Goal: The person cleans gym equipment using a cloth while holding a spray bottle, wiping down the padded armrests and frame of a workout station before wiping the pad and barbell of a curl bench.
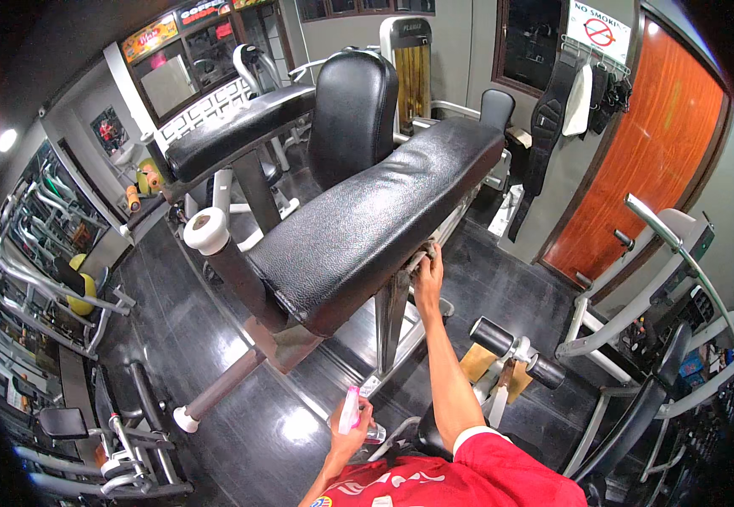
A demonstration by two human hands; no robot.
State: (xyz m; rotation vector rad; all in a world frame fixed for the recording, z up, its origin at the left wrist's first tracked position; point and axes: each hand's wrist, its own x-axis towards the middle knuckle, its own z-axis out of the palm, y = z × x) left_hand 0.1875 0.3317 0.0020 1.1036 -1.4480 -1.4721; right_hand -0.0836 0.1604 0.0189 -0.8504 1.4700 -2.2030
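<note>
A long black padded arm cushion [373,222] of a gym machine stretches across the middle of the view. My right hand [429,269] is closed on a greyish cloth [422,255] and presses it to the frame just under the cushion's near edge, close to the top of a metal upright [392,323]. Lower down, my left hand [353,424] grips a spray bottle [349,410] with a pink and white head, held over the floor. Most of the bottle's body is behind my fingers. Behind the cushion stands a black backrest pad [354,114].
A white-capped post [206,231] rises at the cushion's left end, with a rusty-brown bar [224,386] below. Black foam rollers [519,352] are right of my right arm. More machines [658,304] stand on the right, near an orange wooden door [646,165]. Dark flooring [214,336] lies leftwards.
</note>
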